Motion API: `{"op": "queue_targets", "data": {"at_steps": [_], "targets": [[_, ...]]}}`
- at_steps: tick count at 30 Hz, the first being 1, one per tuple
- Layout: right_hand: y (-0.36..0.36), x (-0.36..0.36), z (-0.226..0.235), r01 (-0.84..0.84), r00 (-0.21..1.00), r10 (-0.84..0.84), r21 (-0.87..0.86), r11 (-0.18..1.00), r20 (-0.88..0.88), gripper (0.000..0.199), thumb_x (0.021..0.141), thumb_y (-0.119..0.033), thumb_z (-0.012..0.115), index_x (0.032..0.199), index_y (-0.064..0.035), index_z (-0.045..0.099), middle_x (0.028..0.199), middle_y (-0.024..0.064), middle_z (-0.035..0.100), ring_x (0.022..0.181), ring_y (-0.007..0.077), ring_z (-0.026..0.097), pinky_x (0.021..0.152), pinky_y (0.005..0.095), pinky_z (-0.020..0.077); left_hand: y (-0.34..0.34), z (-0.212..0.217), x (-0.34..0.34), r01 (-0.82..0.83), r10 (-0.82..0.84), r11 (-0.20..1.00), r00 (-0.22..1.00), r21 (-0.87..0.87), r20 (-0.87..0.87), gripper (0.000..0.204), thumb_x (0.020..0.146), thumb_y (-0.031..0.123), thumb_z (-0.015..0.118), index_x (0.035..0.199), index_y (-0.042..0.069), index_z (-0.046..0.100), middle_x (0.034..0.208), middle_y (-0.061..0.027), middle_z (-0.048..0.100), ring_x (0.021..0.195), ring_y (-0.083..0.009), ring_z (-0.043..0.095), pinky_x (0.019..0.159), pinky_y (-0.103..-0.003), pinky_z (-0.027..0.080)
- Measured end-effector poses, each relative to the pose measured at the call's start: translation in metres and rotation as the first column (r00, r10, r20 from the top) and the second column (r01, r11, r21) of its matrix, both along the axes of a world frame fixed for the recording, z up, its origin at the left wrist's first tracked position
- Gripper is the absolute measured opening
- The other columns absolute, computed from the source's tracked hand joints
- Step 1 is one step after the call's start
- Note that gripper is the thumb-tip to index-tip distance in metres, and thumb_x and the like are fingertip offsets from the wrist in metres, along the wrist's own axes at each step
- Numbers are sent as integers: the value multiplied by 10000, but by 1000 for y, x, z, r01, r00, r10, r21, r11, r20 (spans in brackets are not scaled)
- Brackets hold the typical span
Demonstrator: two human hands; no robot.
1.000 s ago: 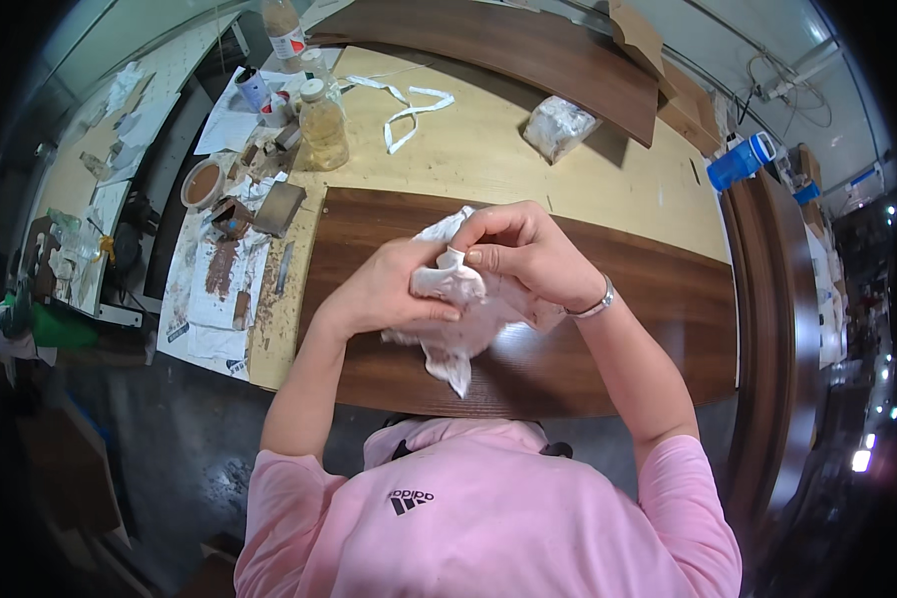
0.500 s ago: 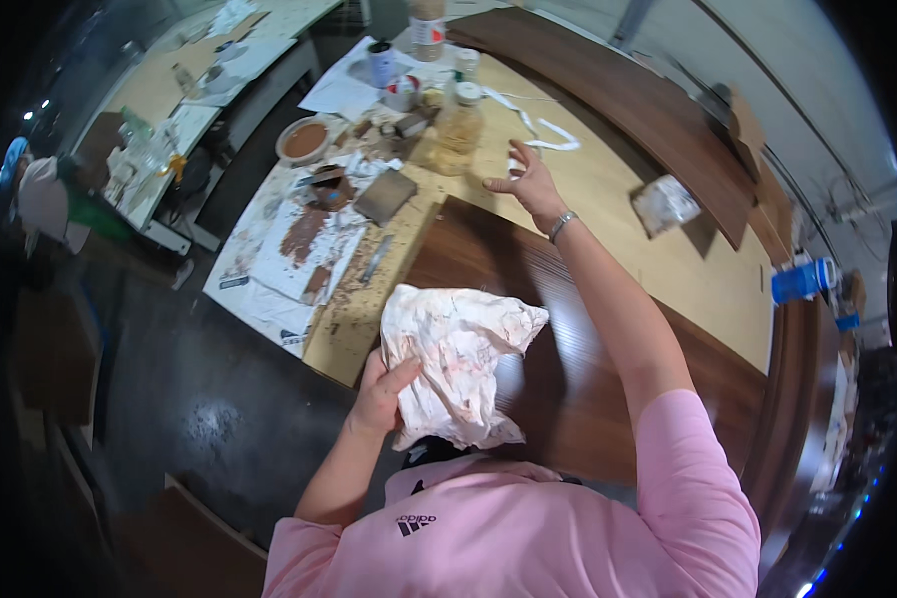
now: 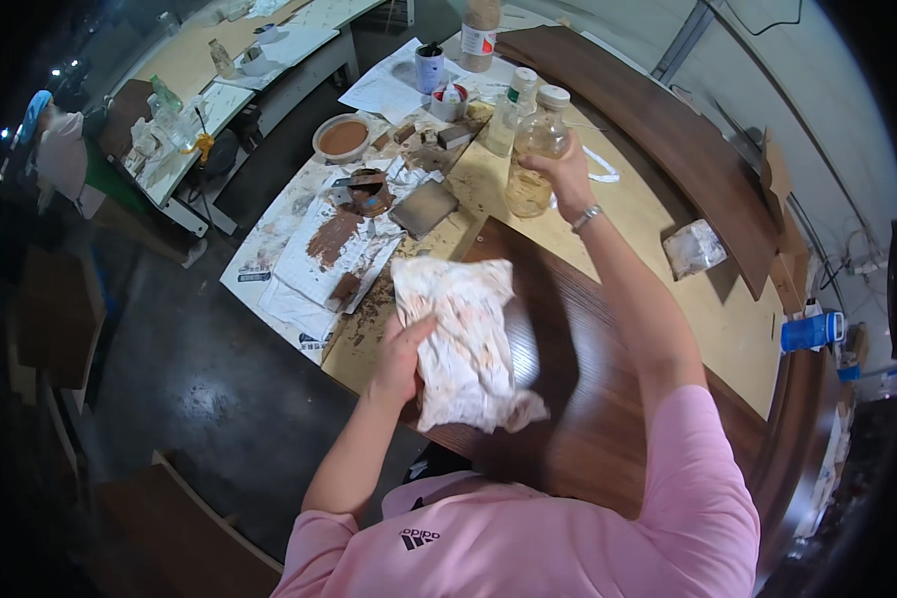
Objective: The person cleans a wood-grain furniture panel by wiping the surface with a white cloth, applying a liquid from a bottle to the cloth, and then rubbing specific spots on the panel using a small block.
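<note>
My left hand [image 3: 402, 357] grips a white rag [image 3: 465, 344] stained reddish-brown by its left edge, holding it over the dark brown wood panel [image 3: 608, 409]. At the panel's far end, my right hand [image 3: 565, 181] is wrapped round a clear bottle [image 3: 530, 189] with a white cap and yellowish liquid inside. The bottle looks upright; whether its base touches the table cannot be told. Just behind it stands a slimmer bottle [image 3: 503, 125] with a pale cap.
On the left lie a tub of brown paste [image 3: 343, 138], a sanding block [image 3: 425, 208] and smeared paper [image 3: 299, 254]. A curved brown panel [image 3: 648, 140] runs along the right, near a plastic-wrapped bundle [image 3: 695, 248] and a blue bottle [image 3: 812, 332]. Another person [image 3: 65, 159] is at far left.
My right hand, spread beside the bottle before, has closed round it. The rag in my left hand hangs flatter and has turned slightly. The whole view has shifted.
</note>
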State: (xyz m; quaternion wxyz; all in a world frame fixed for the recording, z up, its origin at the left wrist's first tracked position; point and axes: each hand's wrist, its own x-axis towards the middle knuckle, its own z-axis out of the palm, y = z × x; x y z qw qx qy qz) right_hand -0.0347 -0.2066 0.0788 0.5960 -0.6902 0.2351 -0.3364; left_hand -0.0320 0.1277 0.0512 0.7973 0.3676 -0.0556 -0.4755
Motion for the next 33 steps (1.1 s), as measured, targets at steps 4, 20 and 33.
{"op": "queue_targets", "data": {"at_steps": [4, 20, 33], "targets": [[25, -57, 53, -226, 925, 86, -352, 908, -371, 686, 567, -179, 866, 1151, -2, 553, 1028, 114, 663, 952, 213, 635, 895, 338, 497, -31, -15, 18, -49, 49, 999, 999, 8, 0, 493, 901, 27, 538, 1380, -44, 441, 1296, -190, 586, 1155, -297, 623, 972, -423, 523], [72, -143, 56, -484, 700, -276, -722, 494, -659, 412, 644, -54, 646, 1054, -85, 662, 913, 95, 662, 901, 325, 618, 784, 435, 520, -76, -29, -12, 68, -77, 989, 995, -132, -65, 477, 1053, 315, 461, 1397, -13, 423, 1319, -156, 575, 1172, -288, 610, 979, -434, 517], [65, -152, 65, -428, 673, -443, -801, 418, -592, 340, 640, -25, 613, 971, -82, 665, 877, 95, 672, 886, 319, 632, 794, 426, 519, -70, -27, -19, 105, -113, 982, 993, -158, -41, 529, 1050, 351, 451, 1427, -15, 394, 1381, -186, 535, 1233, -323, 570, 1029, -471, 480]]}}
